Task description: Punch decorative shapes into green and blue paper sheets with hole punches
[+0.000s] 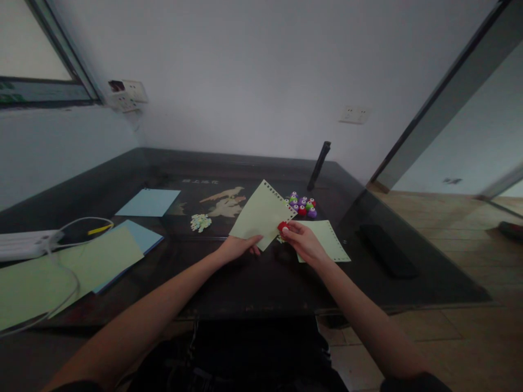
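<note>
The left hand (239,247) pinches a pale green sheet (261,214) above the dark worktop (253,283); the right hand (302,242) is clamped on a red punch (283,226) at its edge (mostly hidden by fingers). Similar punches (302,204) cluster behind.

Bare forearms, dark sleeves at the elbows, dark trousers.

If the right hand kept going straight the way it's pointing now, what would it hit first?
The right hand, with a red punch in its grip, points up and left into the light green sheet held by the left hand. That sheet's edge already looks to be at the punch, though depth is hard to judge.
</note>
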`<act>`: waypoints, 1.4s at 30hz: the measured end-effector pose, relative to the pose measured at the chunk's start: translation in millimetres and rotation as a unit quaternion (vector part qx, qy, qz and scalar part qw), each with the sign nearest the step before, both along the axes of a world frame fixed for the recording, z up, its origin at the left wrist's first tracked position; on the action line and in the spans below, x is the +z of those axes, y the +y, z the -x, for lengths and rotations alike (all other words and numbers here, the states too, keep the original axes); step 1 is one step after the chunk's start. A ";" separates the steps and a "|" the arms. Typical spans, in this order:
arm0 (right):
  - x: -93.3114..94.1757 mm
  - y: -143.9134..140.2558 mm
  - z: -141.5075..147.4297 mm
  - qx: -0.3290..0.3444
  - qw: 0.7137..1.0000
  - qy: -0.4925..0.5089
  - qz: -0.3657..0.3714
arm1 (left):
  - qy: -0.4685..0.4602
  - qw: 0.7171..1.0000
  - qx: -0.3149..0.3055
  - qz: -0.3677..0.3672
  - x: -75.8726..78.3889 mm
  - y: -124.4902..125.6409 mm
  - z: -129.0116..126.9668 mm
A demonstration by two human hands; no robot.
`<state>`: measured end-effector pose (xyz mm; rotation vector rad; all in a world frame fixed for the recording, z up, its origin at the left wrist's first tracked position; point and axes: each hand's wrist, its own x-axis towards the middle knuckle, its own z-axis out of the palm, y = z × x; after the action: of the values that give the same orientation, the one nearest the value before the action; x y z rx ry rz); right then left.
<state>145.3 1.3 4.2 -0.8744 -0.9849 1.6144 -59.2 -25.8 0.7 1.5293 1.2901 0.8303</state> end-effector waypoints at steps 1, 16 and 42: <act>-0.2 0.1 0.3 -0.001 1.000 0.001 0.000 | 0.005 1.000 0.003 -0.002 -0.3 -0.3 -0.2; 3.2 -2.3 2.5 -0.016 0.998 -0.055 -0.002 | 0.041 0.999 0.004 -0.017 4.3 -4.1 -0.2; 8.8 -6.1 2.4 -0.021 0.997 -0.077 -0.018 | 0.050 0.999 -0.009 -0.018 9.7 -4.5 -1.0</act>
<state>142.9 -4.8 13.0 -0.9992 -1.0931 1.5069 -58.2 -30.3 10.4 1.6261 1.3366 0.7776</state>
